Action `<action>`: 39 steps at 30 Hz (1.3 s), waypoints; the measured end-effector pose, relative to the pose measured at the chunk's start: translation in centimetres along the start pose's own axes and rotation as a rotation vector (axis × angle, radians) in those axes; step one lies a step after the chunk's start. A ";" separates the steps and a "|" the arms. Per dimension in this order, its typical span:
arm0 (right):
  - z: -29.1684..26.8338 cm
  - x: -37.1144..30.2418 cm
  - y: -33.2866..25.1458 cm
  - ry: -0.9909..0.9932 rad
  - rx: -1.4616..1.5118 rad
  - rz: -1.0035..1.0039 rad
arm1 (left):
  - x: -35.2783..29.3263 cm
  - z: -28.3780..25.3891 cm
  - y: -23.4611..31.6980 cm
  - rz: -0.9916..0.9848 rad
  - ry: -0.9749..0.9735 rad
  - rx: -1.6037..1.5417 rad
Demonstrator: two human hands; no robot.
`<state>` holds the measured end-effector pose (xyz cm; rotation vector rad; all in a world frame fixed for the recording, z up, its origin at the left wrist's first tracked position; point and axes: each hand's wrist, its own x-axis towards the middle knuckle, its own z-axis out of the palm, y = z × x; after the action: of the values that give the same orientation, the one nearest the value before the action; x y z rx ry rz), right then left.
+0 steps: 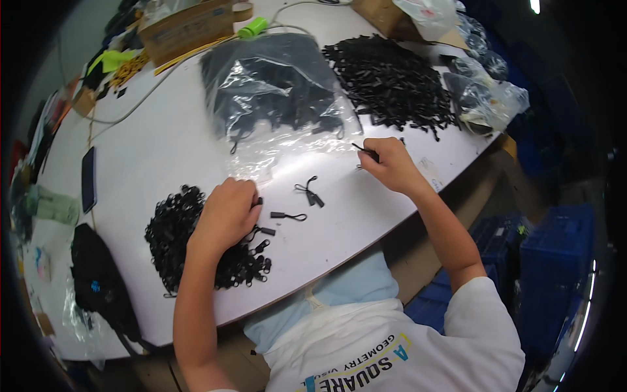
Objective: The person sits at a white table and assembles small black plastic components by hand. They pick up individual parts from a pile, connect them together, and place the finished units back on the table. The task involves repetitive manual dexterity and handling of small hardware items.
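Observation:
My left hand (225, 212) is closed beside a heap of small black zipper sliders (171, 238). Between its thumb and fingers shows a little black piece, mostly hidden, which looks like a zipper slider. Farther off to the right, my right hand (390, 163) pinches a black cord zipper pull, its thin end sticking out past the fingers. Between the hands lie a few loose pulls: a single looped zipper pull (288, 216) and a small crossed group of zipper pulls (311, 194). Beyond my right hand spreads a large heap of black zipper pulls (392, 81).
A clear plastic bag (274, 85) of black pieces lies at the table's middle back. Cardboard boxes (186, 32) and crumpled plastic (486, 98) line the far side. At left are a phone (89, 179) and a black pouch (101, 281). Blue crates (555, 255) stand right of the table.

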<state>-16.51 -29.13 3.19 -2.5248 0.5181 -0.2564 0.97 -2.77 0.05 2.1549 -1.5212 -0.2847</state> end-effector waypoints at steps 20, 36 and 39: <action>6.7 0.8 -4.9 -0.106 0.015 -0.334 | -0.9 -0.7 -0.6 -0.113 0.446 -0.390; 10.7 5.4 -6.9 -0.596 0.941 -0.164 | -1.0 -0.5 -1.9 -0.093 0.764 -0.549; 10.2 5.4 -7.0 -0.541 0.769 -0.230 | -0.8 -0.3 -1.8 -0.100 0.743 -0.547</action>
<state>-6.53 -21.09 -1.10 -1.7786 -0.0900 0.1343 2.32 -1.48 -0.68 1.6222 -0.7947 0.0712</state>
